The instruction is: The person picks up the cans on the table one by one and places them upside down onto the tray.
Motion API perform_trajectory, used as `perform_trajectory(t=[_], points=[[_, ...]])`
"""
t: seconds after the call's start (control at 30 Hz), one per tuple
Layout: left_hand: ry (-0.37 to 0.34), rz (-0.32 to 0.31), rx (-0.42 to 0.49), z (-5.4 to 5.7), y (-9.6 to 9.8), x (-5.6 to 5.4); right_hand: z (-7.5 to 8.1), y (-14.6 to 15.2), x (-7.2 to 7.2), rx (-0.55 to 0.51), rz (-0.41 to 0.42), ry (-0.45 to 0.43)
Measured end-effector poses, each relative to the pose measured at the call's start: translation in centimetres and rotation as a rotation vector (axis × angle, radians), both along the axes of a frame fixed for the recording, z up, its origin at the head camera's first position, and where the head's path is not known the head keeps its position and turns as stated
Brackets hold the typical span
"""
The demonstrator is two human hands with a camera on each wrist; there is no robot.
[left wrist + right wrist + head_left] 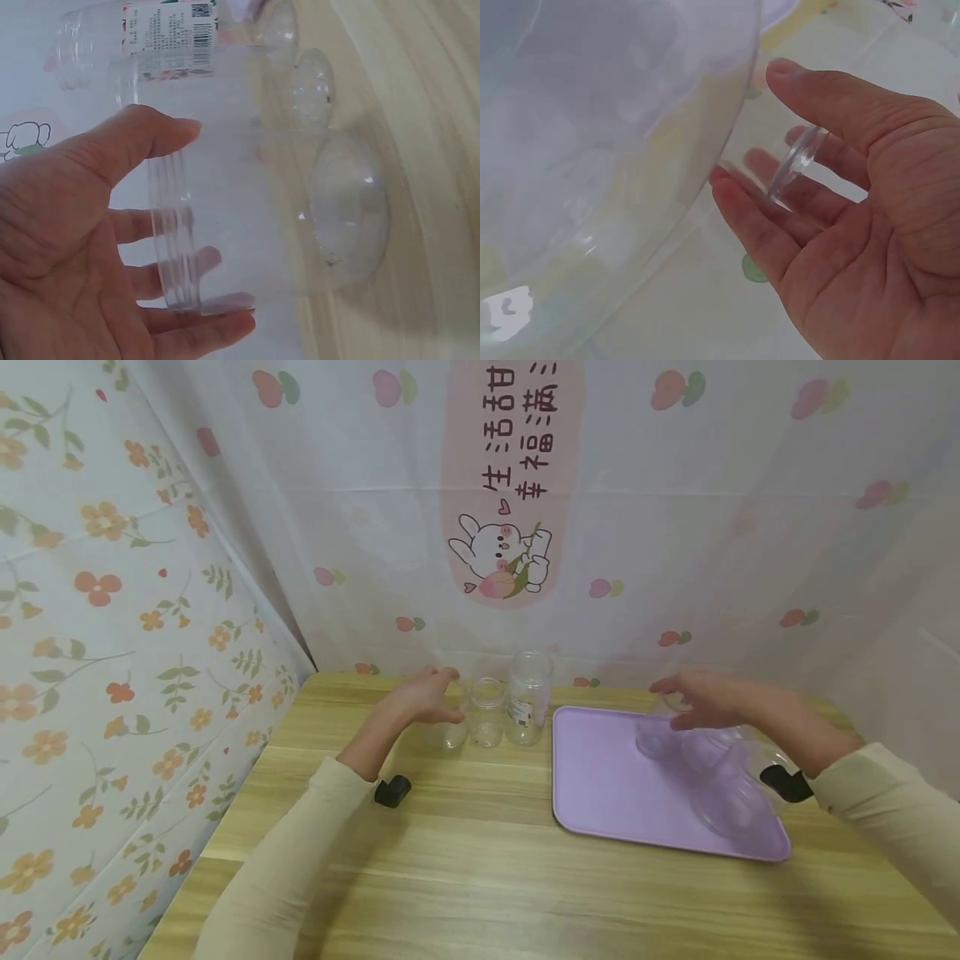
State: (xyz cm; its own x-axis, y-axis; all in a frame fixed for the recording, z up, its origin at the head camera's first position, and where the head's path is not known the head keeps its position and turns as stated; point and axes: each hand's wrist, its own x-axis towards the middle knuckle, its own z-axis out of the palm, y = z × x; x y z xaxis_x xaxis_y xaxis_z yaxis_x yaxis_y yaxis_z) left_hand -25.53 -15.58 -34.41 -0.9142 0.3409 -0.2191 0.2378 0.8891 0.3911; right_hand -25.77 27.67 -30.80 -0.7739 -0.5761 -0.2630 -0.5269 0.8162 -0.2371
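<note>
My left hand (429, 697) holds a clear jar (247, 217) at the far left of a row. Its thumb lies along one side and its bent fingers along the other, with the jar's base at the wooden table. My right hand (708, 700) is curved round a small clear cup (799, 165) over the purple tray (615, 827). Its fingers pass behind the cup, and the rim shows between thumb and palm. Beside the left hand stand another clear jar (487, 718) and a taller labelled jar (531, 693).
A large clear bowl-like piece (615, 150) fills the left of the right wrist view, near the right wrist. More clear round ware (738, 797) lies on the tray. A patterned curtain (360, 527) hangs behind the wooden table (465, 877), and floral cloth (135, 677) hangs at the left.
</note>
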Motion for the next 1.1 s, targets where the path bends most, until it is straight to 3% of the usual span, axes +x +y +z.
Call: perform_trajectory(t=[0.23,0.6,0.93,1.1], points=[[-0.030,0.018,-0.048,0.5,0.4,-0.2,-0.3,0.4,0.1,-0.009,-0.001,-0.001],[0.012,-0.018,-0.121,0.8,0.8,-0.5,0.0,1.1,1.6,-0.063,-0.016,0.081],[0.025,-0.031,-0.121,0.9,0.5,-0.5,0.8,2.4,2.9,-0.131,-0.039,0.147],[0.049,-0.029,-0.109,0.6,0.2,-0.3,1.2,2.9,3.6,-0.169,-0.053,0.140]])
